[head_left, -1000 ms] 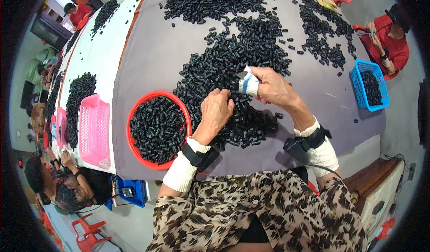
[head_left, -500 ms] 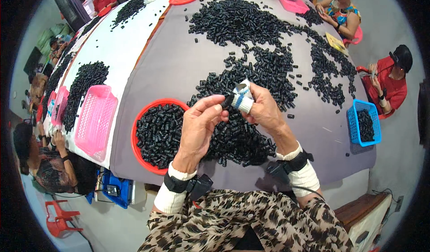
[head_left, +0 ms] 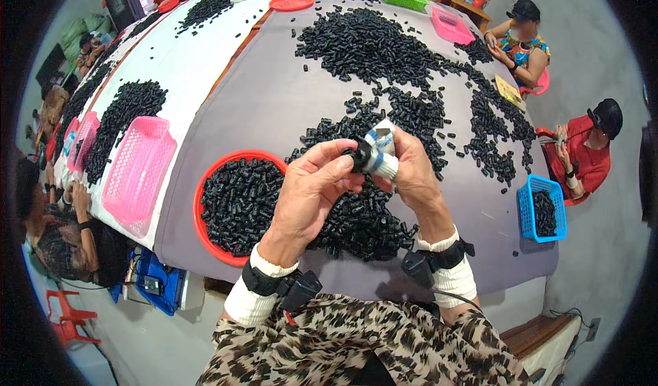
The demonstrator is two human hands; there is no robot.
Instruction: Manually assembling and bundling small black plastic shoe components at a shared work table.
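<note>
My left hand (head_left: 305, 190) pinches a small black cylindrical part (head_left: 358, 158) between thumb and fingers. A white cloth with blue stripes (head_left: 381, 156) is in my right hand (head_left: 416, 170), bunched at the fingers and against the part's right end. Whether the right fingertips also grip the part is hidden by the cloth. Both hands meet above a big loose pile of like black parts (head_left: 363, 228) on the grey-covered table (head_left: 233, 105). Left of my left hand, a round red basin (head_left: 199, 211) is full of the same parts.
A pink basket (head_left: 139, 177) stands on the white cover at left, a blue basket (head_left: 543, 208) with black parts at right. More heaps (head_left: 370, 43) spread farther back, near a red lid or tray (head_left: 291, 3). Co-workers (head_left: 582, 146) sit around the table.
The view has shifted slightly. The black part and the cloth are still between my hands, the part now turned so its round end shows more.
</note>
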